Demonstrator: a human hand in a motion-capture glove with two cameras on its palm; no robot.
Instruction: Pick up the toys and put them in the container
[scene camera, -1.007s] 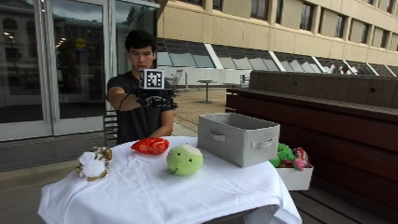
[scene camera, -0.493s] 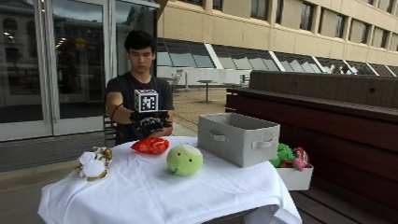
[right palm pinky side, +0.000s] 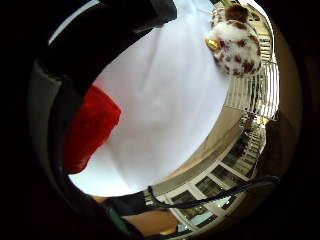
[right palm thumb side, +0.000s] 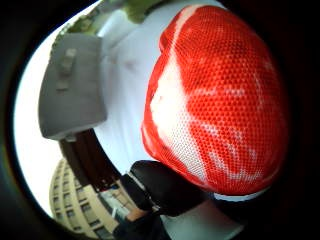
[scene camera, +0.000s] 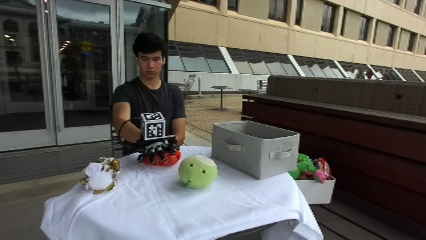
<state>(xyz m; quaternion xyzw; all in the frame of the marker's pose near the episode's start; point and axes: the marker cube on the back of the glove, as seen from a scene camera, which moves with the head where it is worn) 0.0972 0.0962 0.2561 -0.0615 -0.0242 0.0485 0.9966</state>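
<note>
While the gloved right hand (scene camera: 158, 150) curls over the red toy (scene camera: 164, 158) on the bench (scene camera: 166, 205), close fully, lift straight, carry right to the grey container (scene camera: 255, 148).

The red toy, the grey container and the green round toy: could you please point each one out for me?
red toy (right palm thumb side: 215, 100): thumb side palm view, middle of its mesh surface.
grey container (scene camera: 256, 147): outside view, its front wall.
green round toy (scene camera: 198, 171): outside view, centre of its body.
</note>
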